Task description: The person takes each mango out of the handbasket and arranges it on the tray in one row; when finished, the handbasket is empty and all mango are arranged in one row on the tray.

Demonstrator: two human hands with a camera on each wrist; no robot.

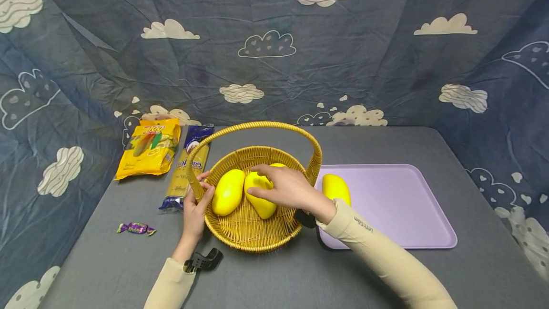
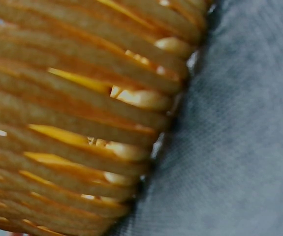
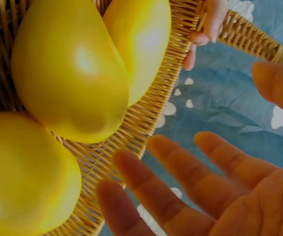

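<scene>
A woven basket (image 1: pixel 246 235) with a tall arched handle stands mid-table with three yellow mangoes inside. One mango (image 1: pixel 228 192) lies at the left, a second mango (image 1: pixel 262 206) beside it, and the third is mostly hidden behind my right hand. My left hand (image 1: pixel 195 216) grips the basket's left rim near the foot of the handle; the left wrist view shows only the woven side (image 2: pixel 82 108) close up. Over the mangoes is my right hand (image 1: pixel 289 187), its fingers spread and holding nothing. In the right wrist view a gap separates its fingertips (image 3: pixel 126 162) from the mangoes (image 3: pixel 72 73).
Right of the basket lies a lilac tray (image 1: pixel 394 204) with another mango (image 1: pixel 336 187) on its left end, partly behind my forearm. To the left are a yellow snack bag (image 1: pixel 150 149), a pasta packet (image 1: pixel 184 175) and a purple wrapped candy (image 1: pixel 136 228). Cloud-patterned cloth hangs behind.
</scene>
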